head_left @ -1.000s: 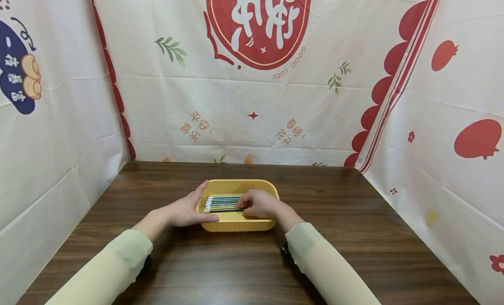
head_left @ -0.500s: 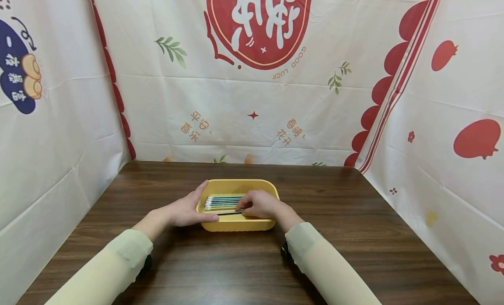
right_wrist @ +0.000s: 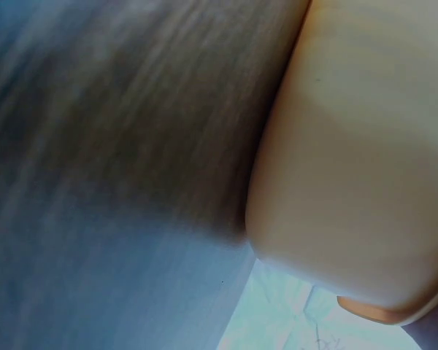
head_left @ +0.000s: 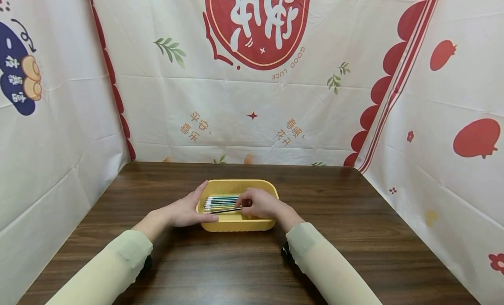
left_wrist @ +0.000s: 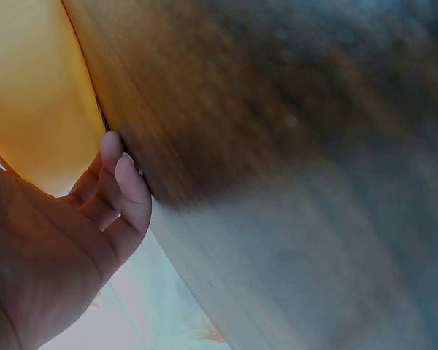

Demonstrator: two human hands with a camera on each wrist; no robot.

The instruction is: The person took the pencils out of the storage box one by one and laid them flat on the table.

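Note:
A yellow plastic bin [head_left: 240,226] with rounded corners sits on the table. Along its floor lies a row of pencils [head_left: 220,201], white-tipped at their left ends. My left hand [head_left: 186,212] holds the bin's left end, thumb over the front rim; in the left wrist view its fingers [left_wrist: 135,188] bend against the yellow wall [left_wrist: 40,80]. Inside the bin, my right hand [head_left: 263,204] pinches a dark pencil [head_left: 226,211] in front of the row. The right ends of the pencils are hidden behind that hand. In the right wrist view the bin's outer wall [right_wrist: 350,160] hides most of the hand.
The dark wood-grain table [head_left: 244,265] extends around the bin. Printed white cloth [head_left: 252,95] hangs behind it, with more cloth at the left and right sides.
The dark pencil shifts forward from the row, then its right end rises slightly between the right fingers. The left hand and the bin stay where they were.

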